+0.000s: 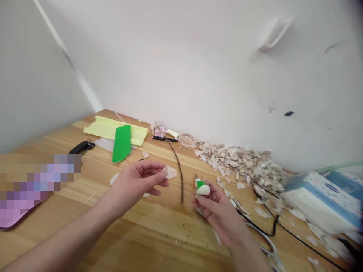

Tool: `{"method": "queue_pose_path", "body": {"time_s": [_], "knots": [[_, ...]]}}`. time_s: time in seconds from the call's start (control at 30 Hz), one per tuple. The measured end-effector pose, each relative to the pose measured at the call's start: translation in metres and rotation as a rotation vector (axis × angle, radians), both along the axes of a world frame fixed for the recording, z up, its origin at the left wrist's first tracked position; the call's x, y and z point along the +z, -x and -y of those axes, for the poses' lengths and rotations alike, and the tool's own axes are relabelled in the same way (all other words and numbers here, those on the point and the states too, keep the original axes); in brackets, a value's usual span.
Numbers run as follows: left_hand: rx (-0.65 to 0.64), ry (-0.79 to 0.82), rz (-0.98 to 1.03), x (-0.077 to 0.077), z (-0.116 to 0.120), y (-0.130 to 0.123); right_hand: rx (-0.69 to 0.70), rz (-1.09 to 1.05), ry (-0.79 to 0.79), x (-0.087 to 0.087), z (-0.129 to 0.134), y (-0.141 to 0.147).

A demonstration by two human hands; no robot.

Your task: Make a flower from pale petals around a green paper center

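Presently holding a thin pale petal (170, 172) in the left hand (141, 180), pinched between thumb and fingers, just left of the dark twig (178, 166) taken as landmark. Gripping in the right hand (217, 209), just right of the twig's near end, a small green-and-white piece (202, 189), with fingers curled round its lower part. Noted a pointed tip (196, 176) poking up behind that piece; cannot tell from what. Found twig lying bent on the wooden counter (153, 241), with far end at or just beside a black marker (165, 139). Logged past that far end: a small white tube (172, 133), a pinkish heap (157, 129) and, slightly to twig's right, a clear ring-shaped roll (187, 139). Spotted left of twig a green sheet (121, 144) partly over a yellow sheet (106, 130), then, farther left, a black key fob (79, 147). Farthest left of twig, recorded a purplish flat object (17, 219), too pixelated to identify. Right of twig, marked a broad heap of dry pale flakes (241, 158) along the wall (181, 75). Farther right of twig, listed a blue-and-white tissue pack (323, 196), a black cable (309, 246) and grey scissor handles (269, 238), beside the right forearm. Saw green specks (188, 235) just nearer than twig's near end.
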State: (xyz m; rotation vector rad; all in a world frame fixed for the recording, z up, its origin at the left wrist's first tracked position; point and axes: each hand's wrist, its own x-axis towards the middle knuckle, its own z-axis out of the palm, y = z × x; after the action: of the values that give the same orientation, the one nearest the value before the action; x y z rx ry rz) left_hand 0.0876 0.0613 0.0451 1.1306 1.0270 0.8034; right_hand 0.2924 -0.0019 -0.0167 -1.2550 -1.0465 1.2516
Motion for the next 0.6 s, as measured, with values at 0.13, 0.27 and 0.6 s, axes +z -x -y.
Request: {"method": "queue_pose_path", "body": {"time_s": [0.13, 0.27, 0.6], "knots": [[-0.09, 0.032, -0.019, -0.003, 0.007, -0.006, -0.023, -0.258, 0.111, 0.009, 0.005, 0.001], [-0.142, 0.031, -0.006, -0.004, 0.014, -0.012, -0.023, -0.39, 0.131, 0.012, 0.007, 0.006], [-0.201, 0.051, 0.012, -0.012, 0.026, -0.016, 0.018, -0.325, 0.021, 0.009, 0.007, 0.015]]}}
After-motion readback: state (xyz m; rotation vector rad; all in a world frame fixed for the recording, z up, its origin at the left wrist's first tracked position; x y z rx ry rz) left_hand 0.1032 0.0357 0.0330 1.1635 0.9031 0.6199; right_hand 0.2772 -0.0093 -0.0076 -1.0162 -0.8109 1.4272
